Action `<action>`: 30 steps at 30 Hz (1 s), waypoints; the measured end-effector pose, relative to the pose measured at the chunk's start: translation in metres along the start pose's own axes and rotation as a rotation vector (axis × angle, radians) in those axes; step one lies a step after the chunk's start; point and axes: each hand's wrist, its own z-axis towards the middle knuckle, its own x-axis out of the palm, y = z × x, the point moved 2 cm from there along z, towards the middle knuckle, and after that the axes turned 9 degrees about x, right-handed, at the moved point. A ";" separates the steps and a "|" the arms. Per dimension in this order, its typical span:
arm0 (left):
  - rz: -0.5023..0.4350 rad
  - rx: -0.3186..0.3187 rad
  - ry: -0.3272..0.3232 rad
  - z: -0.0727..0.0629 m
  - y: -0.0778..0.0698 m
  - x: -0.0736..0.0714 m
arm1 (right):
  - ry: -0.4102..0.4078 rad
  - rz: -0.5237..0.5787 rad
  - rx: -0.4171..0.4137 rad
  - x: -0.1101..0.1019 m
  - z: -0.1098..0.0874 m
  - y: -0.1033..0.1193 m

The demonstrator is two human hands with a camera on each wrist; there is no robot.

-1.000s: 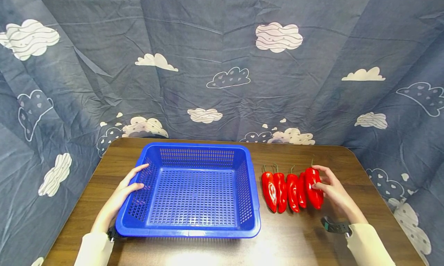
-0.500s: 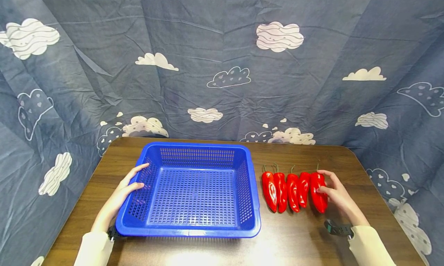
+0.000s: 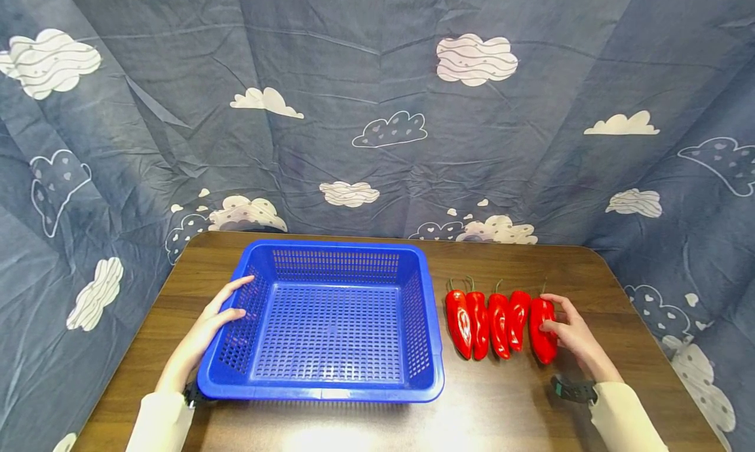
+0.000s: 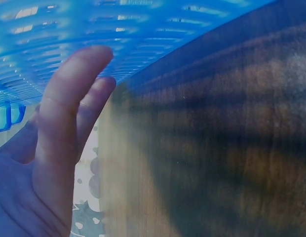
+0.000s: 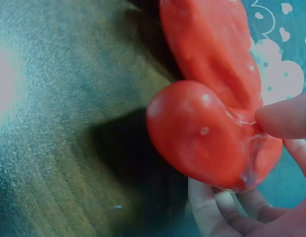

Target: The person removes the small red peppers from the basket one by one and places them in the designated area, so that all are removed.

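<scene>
In the head view my left hand (image 3: pixel 203 327) grips the left rim of a blue perforated plastic basket (image 3: pixel 321 394), thumb and index finger over the edge. The left wrist view shows other fingers (image 4: pixel 59 103) against the outside of the basket wall (image 4: pixel 158 22). My right hand (image 3: pixel 575 334) holds the rightmost red pepper (image 3: pixel 541 334), thumb on its near side and fingers around the far side. The right wrist view has this glossy pepper (image 5: pixel 192 128) between thumb and fingers, low over the table; whether it touches the wood I cannot tell.
Several more red peppers (image 3: pixel 498 324) lie side by side between basket and right hand, green stems pointing away. The brown wooden table (image 3: pixel 495 406) has its far edge against a dark blue curtain (image 3: pixel 377 164) with cloud prints. The basket holds nothing.
My right hand has moved the rightmost pepper a little right and toward me, away from its neighbour, which now shows fully. My left hand and the basket stay in place.
</scene>
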 end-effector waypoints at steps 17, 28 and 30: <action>-0.031 -0.002 0.001 -0.001 -0.001 0.000 | 0.010 -0.015 -0.035 -0.002 0.002 -0.004; 0.094 0.035 0.016 0.002 -0.002 -0.004 | -0.078 -0.037 -0.042 -0.006 -0.001 0.001; 0.120 0.047 0.015 0.002 -0.003 -0.004 | -0.108 -0.038 -0.048 -0.006 -0.002 0.003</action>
